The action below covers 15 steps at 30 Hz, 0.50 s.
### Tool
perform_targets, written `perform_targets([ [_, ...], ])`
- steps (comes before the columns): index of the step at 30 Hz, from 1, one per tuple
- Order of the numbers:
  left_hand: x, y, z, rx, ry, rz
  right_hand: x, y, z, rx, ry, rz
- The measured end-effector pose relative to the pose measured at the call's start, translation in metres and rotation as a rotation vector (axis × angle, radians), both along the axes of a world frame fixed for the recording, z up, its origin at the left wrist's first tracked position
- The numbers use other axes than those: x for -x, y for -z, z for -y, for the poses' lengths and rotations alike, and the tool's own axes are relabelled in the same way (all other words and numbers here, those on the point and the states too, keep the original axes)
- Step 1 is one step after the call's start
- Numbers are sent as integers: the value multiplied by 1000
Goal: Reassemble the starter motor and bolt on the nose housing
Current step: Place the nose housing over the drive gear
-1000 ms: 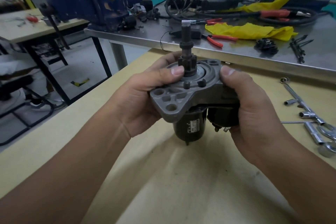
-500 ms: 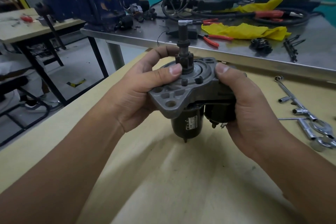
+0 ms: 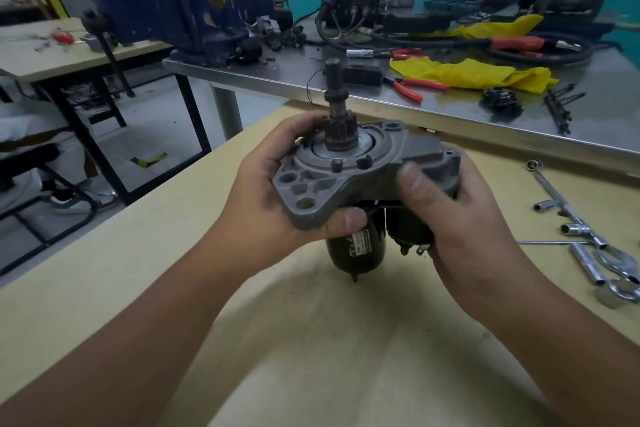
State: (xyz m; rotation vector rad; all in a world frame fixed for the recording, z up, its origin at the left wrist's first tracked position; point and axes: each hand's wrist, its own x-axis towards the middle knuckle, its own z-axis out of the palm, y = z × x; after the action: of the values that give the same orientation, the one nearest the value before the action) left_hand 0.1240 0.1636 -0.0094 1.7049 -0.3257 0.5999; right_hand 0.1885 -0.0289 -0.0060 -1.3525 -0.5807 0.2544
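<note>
**Housing seated on motor, bolts not in yet**

Step in hand, as I read it: seating/aligning the nose housing (image 3: pixel 332 180) on the starter motor (image 3: pixel 356 250) before bolting. Housing sits on top of the black motor body, pinion shaft (image 3: pixel 337 118) sticking up thru its centre opening. Flange bolt holes look empty; can't tell if any thru-bolts are in.

Hands: both gripping the assy, held upright just above the table (image 3: pixel 311 340); can't tell if the motor's bottom end touches it. Left hand (image 3: pixel 263 198) wraps the housing's left side, thumb curled under the lower lug, fingers round the back. Right hand (image 3: pixel 460 218) clamps the right side, thumb pressed on the housing's sloped face, fingers behind near the solenoid (image 3: pixel 408 236).

Next move prob needs: check housing is flush w/ the body, keep one hand on the assy, free the other for fasteners + a tool. T-handle socket wrenches (image 3: pixel 585 236) lie on the table to the right, well apart from the motor. Risk: housing shifts off alignment when one hand lets go.
</note>
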Motion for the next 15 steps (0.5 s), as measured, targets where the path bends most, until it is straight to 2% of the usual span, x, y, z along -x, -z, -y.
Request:
perform_targets([
  [5, 1, -1, -1, 249, 15, 11, -6, 6, 0, 84, -7, 206],
  [15, 2, -4, -23, 174, 121, -77, -12, 12, -1, 96, -97, 144],
])
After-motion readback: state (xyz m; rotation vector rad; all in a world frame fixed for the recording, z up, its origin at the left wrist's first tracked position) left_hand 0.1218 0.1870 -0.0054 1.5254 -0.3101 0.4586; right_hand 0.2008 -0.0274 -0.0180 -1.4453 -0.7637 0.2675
